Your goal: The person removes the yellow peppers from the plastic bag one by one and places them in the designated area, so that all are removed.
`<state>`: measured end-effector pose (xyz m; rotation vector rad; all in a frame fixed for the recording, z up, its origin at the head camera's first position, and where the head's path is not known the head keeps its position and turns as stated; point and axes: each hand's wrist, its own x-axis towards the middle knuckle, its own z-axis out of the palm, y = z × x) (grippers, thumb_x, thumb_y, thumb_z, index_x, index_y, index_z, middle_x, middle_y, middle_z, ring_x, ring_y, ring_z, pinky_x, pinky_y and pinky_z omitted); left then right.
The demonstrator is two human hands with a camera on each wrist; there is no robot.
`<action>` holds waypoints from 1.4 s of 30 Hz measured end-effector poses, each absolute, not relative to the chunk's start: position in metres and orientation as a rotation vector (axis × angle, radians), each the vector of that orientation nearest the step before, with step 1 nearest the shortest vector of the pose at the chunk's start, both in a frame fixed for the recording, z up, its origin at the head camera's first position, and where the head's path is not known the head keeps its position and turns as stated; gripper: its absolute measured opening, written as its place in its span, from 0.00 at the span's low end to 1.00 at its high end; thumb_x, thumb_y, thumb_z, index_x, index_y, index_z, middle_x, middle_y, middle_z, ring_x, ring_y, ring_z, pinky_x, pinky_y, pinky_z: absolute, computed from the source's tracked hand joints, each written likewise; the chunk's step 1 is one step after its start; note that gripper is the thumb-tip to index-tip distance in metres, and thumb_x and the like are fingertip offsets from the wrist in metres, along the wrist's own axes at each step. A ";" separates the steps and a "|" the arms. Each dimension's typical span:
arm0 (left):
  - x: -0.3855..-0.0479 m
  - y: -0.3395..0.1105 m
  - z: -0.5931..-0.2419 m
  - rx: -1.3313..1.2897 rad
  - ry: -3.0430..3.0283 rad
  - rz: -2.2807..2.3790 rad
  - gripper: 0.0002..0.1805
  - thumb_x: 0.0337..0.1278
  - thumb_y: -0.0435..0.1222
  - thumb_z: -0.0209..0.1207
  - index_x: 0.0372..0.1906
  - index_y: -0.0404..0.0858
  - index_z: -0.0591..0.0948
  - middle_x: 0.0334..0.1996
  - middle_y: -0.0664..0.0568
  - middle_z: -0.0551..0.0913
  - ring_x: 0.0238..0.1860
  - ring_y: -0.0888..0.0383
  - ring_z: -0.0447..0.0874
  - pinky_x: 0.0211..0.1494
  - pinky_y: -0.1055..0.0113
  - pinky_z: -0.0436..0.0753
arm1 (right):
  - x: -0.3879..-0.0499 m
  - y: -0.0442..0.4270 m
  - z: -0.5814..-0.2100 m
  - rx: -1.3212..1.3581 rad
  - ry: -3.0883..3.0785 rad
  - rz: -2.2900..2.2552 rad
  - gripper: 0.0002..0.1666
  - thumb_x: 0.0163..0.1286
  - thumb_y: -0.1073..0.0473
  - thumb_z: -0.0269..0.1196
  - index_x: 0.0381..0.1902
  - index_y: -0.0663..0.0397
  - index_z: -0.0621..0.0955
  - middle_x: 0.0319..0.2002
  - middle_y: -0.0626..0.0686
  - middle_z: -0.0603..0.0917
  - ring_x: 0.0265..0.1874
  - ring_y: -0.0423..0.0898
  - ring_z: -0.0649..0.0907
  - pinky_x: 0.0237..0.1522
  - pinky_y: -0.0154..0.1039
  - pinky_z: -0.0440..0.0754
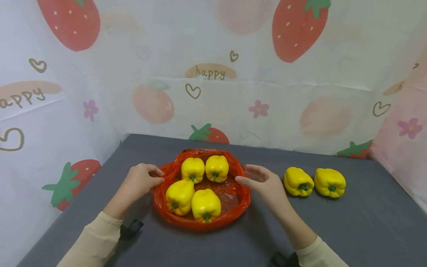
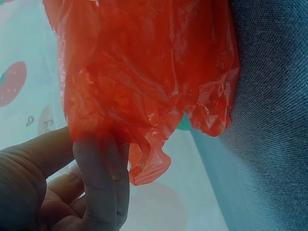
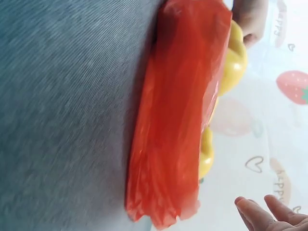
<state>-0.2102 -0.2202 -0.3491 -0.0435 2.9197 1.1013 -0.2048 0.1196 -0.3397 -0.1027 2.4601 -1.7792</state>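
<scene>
Can read "happy" in full on the printed cloth [image 1: 283, 89] at centre back, over a tan streak. Cut down to "appy" at far left. Legible again from the right wrist, turned sideways.

Pinching the near edge of the red bag [image 1: 200, 225] with left grip [image 1: 142, 181], thumb and fingers drawn together on the film at the bag's left side. Parted wide between thumb and fingers at right grip [image 1: 267, 185], just beside the bag's right rim; holding nothing there, with a gap to the film visible from the right wrist.

Counting one bag, sitting on the grey worktop [image 1: 353, 226] with mouth up. Counting six yellow peppers total, all with green stems. Four inside the bag: rear-left pepper [image 1: 192, 168], rear-right pepper [image 1: 217, 167], front-left pepper [image 1: 179, 196], front-right pepper [image 1: 207, 204]. Two outside, side by side on the worktop, right of right grip: nearer pepper [image 1: 297, 180], farther pepper [image 1: 329, 181].
</scene>
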 end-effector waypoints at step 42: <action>-0.209 -0.219 -0.347 -0.018 2.908 1.090 0.11 0.61 0.34 0.62 0.45 0.32 0.85 0.36 0.44 0.86 0.27 0.55 0.76 0.31 0.67 0.79 | -0.193 0.061 -0.352 -0.224 2.342 -1.677 0.42 0.56 0.47 0.75 0.66 0.53 0.75 0.66 0.55 0.77 0.65 0.57 0.76 0.63 0.53 0.77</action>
